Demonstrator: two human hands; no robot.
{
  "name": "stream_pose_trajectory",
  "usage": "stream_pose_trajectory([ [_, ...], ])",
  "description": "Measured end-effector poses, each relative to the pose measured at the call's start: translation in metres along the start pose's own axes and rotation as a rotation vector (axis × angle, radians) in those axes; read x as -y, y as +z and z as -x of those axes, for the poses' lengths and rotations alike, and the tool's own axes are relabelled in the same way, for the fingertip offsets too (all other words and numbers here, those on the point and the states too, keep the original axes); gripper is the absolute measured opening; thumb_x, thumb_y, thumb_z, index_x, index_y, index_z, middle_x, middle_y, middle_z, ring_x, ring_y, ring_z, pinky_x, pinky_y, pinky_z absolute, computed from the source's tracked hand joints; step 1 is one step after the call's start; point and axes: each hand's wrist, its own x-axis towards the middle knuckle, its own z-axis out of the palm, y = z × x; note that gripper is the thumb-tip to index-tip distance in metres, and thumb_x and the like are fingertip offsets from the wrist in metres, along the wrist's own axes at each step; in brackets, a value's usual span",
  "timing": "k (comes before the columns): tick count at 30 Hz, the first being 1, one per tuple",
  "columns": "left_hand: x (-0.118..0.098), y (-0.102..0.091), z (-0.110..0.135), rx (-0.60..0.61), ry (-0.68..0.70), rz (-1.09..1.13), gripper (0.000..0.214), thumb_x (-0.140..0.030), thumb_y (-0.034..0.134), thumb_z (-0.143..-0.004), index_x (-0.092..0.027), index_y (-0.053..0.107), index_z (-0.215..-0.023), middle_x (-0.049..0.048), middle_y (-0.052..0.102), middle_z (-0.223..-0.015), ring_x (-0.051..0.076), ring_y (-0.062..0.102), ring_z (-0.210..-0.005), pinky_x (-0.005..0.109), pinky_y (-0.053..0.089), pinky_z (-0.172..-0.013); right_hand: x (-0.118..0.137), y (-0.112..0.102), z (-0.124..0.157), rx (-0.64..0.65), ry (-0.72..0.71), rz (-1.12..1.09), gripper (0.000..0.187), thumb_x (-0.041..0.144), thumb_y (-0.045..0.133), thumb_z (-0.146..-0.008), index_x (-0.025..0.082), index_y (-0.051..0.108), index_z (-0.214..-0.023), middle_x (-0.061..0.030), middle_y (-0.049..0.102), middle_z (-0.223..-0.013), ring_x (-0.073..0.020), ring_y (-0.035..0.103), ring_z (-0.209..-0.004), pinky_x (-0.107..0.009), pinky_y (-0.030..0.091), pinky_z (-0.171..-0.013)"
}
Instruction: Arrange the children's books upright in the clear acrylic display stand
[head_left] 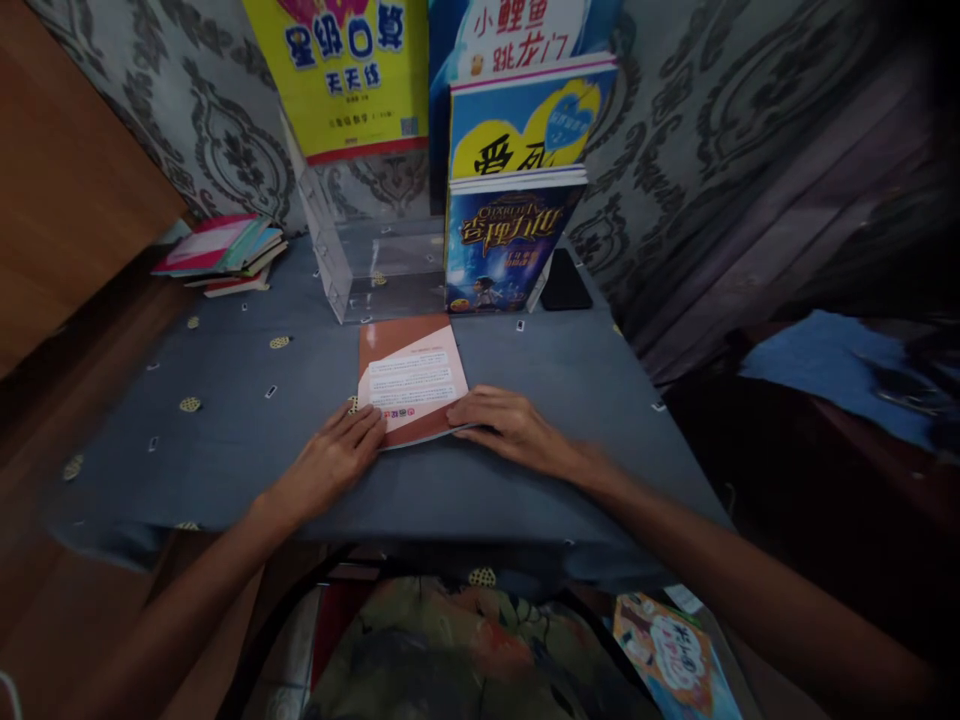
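A thin brown and pale pink book (409, 378) lies on the cloth-covered table (225, 440) in front of me, its printed text upside down from my side. My left hand (341, 450) grips its near left corner, fingers together over the edge. At the near right corner, my right hand (510, 428) is closed with the fingers on top and the thumb at the lower edge. The near edge of the book bows up slightly there. Just beyond it stands a clear acrylic rack (326, 250) with upright books, the front one a dark blue book (499, 245).
A yellow workbook (345, 80) and a blue-and-yellow book (529, 120) stand upright at the back. A black phone-like slab (566, 280) lies right of the rack. Stacked booklets (217, 250) sit at the far left. Below the table's right side is another book (671, 650).
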Motion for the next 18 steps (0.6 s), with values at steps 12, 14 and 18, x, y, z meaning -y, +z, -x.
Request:
stream_pose_trajectory([
  [12,-0.022,0.015,-0.001,0.109,-0.212,-0.235,0.051,0.000,0.038,-0.091,-0.003,0.056,-0.139,0.0260,0.059,-0.142,0.036,0.055,-0.136,0.052,0.050,-0.110,0.005,0.006,-0.007,-0.025,-0.059,0.086,0.018,0.025,0.056,-0.102,0.019,0.072,-0.102,-0.0068,0.077,-0.093,-0.0191,0.070,-0.090,-0.035,0.061,-0.080],
  [14,-0.027,0.017,-0.009,0.108,-0.247,-0.243,0.051,-0.001,0.039,-0.091,-0.005,0.057,-0.139,0.0249,0.059,-0.142,0.036,0.055,-0.136,0.051,0.051,-0.108,0.009,0.009,-0.010,0.007,-0.068,0.117,0.017,0.023,0.056,-0.101,0.018,0.072,-0.102,-0.0072,0.077,-0.092,-0.0196,0.069,-0.090,-0.035,0.060,-0.080],
  [18,-0.033,0.024,-0.022,0.069,-0.285,-0.247,0.049,-0.002,0.042,-0.092,-0.009,0.059,-0.137,0.0206,0.061,-0.142,0.035,0.058,-0.133,0.050,0.052,-0.107,0.017,0.014,-0.016,0.052,-0.105,0.181,0.015,0.023,0.057,-0.101,0.018,0.072,-0.101,-0.0069,0.077,-0.090,-0.0201,0.067,-0.088,-0.035,0.059,-0.081],
])
